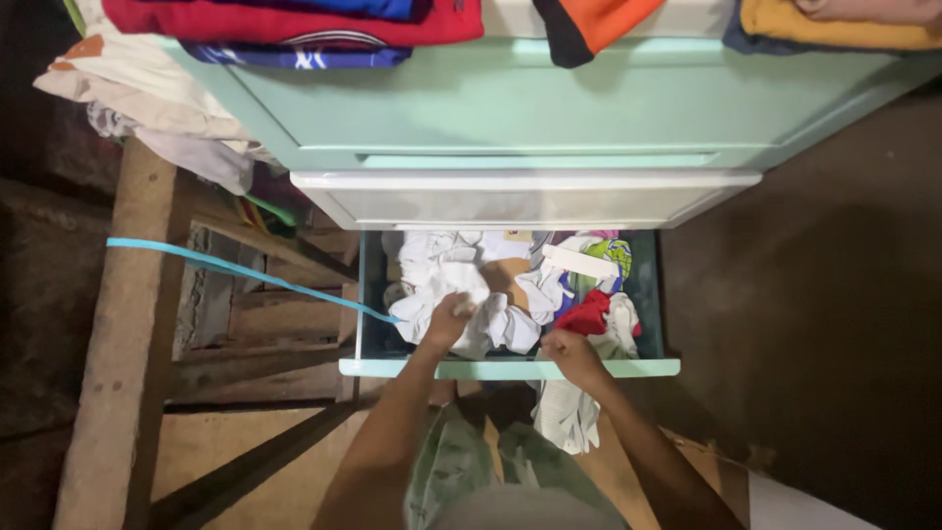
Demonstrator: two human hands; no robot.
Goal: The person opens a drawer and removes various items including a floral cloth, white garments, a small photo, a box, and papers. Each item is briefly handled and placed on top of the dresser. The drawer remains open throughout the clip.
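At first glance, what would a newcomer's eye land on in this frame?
The open mint-green drawer at centre, crammed with crumpled white clothes. The left hand grips a white garment inside it, while the right hand holds a red cloth at the front rim, where a pale garment hangs over. Folded clothes in red, blue and orange sit on top of the cabinet.

Open drawer (510, 368) of a mint cabinet (510, 108), seen from above — left hand (448, 322) grips white cloth (446, 275); right hand (572, 353) rests at the front edge beside a red garment (587, 314) — folded clothes (294, 25) on top.
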